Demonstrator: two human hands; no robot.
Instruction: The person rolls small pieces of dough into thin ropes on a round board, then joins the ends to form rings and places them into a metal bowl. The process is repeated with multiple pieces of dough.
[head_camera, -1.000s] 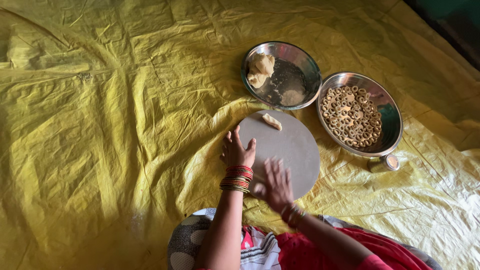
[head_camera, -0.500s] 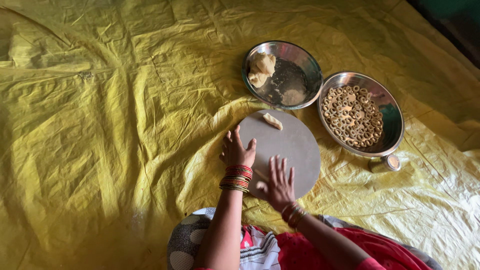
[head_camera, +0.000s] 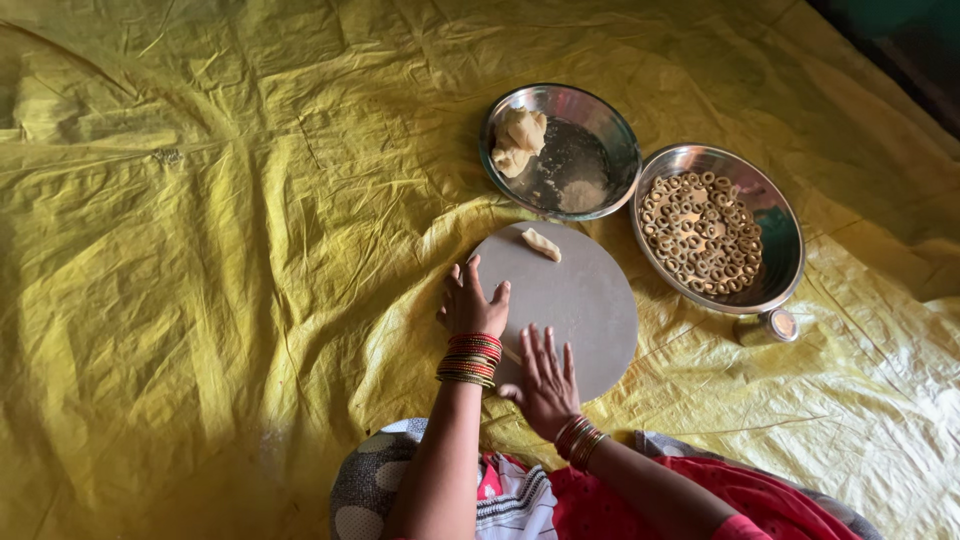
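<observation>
A round grey board (head_camera: 585, 290) lies on the yellow sheet in front of me. My left hand (head_camera: 470, 300) rests flat on its left edge, fingers spread. Palm down on the board's near part lies my right hand (head_camera: 545, 378), pressing on a thin strip of dough that barely shows beside it. Red and gold bangles circle both wrists. A small piece of dough (head_camera: 541, 244) sits at the far edge of the board.
Beyond the board stands a steel bowl (head_camera: 600, 125) with lumps of dough (head_camera: 518, 140). To its right a steel plate (head_camera: 785, 235) holds several small dough rings (head_camera: 702, 232). A little steel cup (head_camera: 768, 326) stands by the plate. The wrinkled yellow sheet (head_camera: 200, 250) covers the floor.
My right hand has slid slightly back and forth over the board. The left hand stays on the board's left edge.
</observation>
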